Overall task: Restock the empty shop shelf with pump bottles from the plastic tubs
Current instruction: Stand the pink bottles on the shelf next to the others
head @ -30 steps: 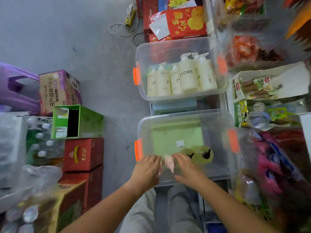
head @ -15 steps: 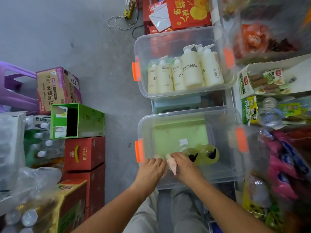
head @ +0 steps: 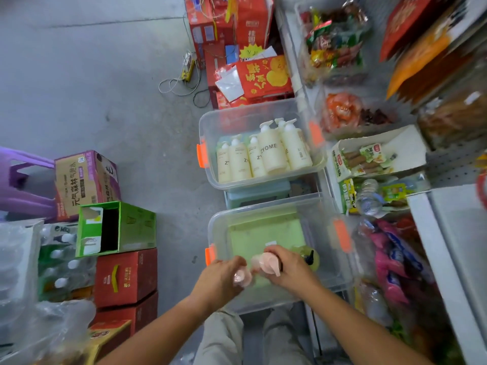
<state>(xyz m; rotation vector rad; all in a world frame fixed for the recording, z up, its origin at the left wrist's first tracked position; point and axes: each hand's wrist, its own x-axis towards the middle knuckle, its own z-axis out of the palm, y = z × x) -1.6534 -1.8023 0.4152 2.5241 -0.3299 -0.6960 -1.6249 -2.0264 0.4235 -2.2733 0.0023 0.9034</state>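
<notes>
Head view: inside the near plastic tub (head: 266,206), the left hand (head: 220,281) grips a pink pump bottle (head: 242,279) and the right hand (head: 293,270) grips a second pink bottle (head: 267,262); cream pump bottles (head: 263,156) stand in the far tub (head: 208,135)

Left hand (head: 221,281): now grips a second pink bottle (head: 242,278), newly in view.
Right hand (head: 292,268): curled further over first pink bottle (head: 266,263).

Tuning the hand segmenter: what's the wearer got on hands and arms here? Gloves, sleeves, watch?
Nothing worn. The left hand and right hand have no gloves, and both forearms are bare to the frame's edge, with no sleeves, watch or bands. I can't make out any rings, though the fingers are partly hidden. The only clothing in view is pale grey-beige trousers below the arms.
</notes>
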